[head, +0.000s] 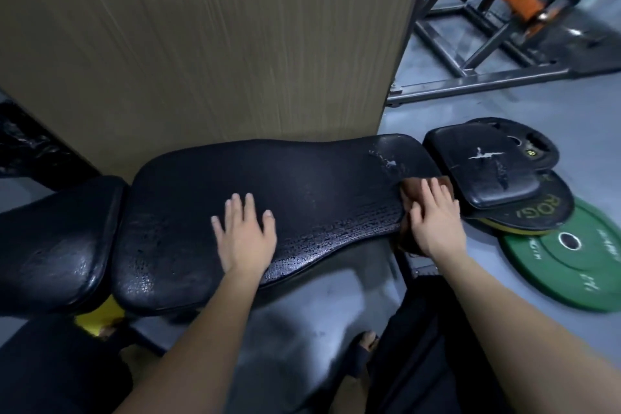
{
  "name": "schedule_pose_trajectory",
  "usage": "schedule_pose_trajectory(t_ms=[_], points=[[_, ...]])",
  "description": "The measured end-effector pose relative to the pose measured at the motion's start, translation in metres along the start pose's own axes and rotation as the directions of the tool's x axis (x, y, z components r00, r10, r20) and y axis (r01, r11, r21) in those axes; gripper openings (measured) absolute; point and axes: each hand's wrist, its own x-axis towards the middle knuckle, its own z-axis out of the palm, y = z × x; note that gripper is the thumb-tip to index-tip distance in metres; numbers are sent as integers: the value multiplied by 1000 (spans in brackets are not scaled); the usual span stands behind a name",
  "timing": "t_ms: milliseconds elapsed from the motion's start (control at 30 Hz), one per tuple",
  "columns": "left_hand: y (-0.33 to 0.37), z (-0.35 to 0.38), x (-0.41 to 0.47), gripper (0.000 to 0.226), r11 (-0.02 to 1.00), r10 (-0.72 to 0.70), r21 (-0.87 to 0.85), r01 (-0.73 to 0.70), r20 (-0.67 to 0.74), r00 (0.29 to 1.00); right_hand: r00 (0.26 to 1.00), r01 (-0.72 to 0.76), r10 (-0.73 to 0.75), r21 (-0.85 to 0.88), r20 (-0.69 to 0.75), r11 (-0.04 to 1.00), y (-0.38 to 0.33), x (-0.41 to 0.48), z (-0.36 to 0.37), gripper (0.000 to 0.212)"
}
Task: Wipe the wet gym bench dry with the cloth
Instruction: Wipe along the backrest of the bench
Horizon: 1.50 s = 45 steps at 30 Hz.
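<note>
Grey gym floor (437, 131); left hand (247, 239) lies flat, empty, bracing the wet bench (268, 185) while right hand (435, 222) presses the brown cloth (411, 186) down at its end

table (302, 191): looking black and shiny
cloth (413, 188): showing brown
round plate (571, 265): showing green
floor (554, 118): looking grey

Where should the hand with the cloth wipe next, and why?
Probably sweep the right hand with the brown cloth leftward along the near edge of the bench pad, toward the left hand pressed flat there. Droplets still bead along that near edge, while the cloth sits at the pad's right end.
</note>
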Motion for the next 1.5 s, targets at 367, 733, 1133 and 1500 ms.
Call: schedule_pose_trajectory(t_ms=[367, 733, 1133, 1500], points=[[72, 56, -4, 70, 983, 137, 124, -136, 0, 991, 918, 384, -381, 4, -110, 923, -49, -15, 46, 56], [76, 55, -3, 69, 989, 100, 110, -99, -7, 995, 990, -77, 83, 49, -118, 996, -15, 111, 14, 64], [76, 48, -3, 71, 988, 124, 87, -124, 7, 992, 993, -2, -7, -70, -120, 998, -50, -25, 36, 64], [63, 49, -6, 69, 978, 190, 79, -192, 25, 981, 984, 176, -175, -132, 24, 975, -27, -13, 28, 69]])
